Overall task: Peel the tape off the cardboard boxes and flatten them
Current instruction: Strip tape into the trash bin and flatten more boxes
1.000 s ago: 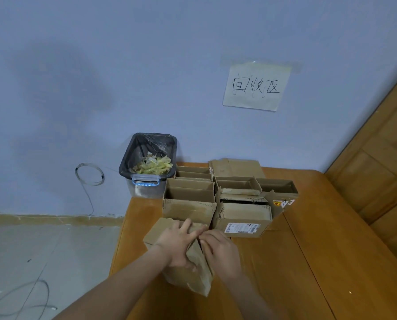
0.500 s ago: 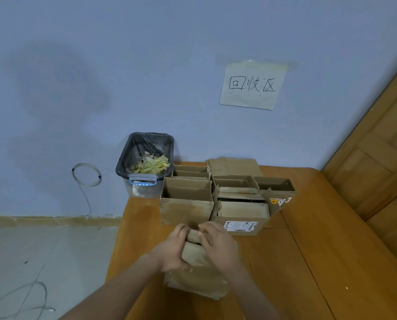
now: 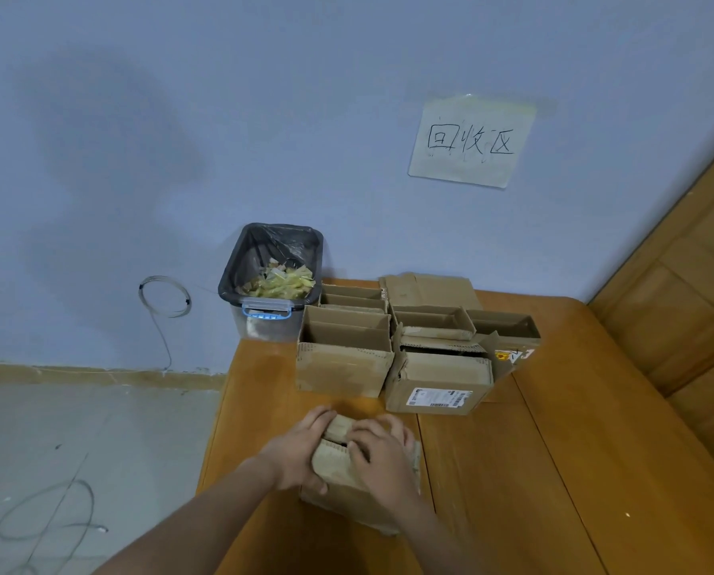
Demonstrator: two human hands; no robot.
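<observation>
Both hands grip a small box (image 3: 349, 471) on the near part of the worktop (image 3: 554, 471). The left hand (image 3: 301, 448) curls its fingers round the box's left end; the right hand (image 3: 378, 450) curls over its top. More boxes (image 3: 345, 359) stand behind, near the bin (image 3: 272, 280).

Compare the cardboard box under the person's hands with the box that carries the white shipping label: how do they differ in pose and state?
The box under the hands lies collapsed near the table's front edge; the labelled box stands upright behind it. The left hand and right hand grip the held box, while nobody touches the labelled box. The labelled box shows a white shipping label; the held box shows none. Both are brown corrugated cardboard on the wooden table.
</observation>
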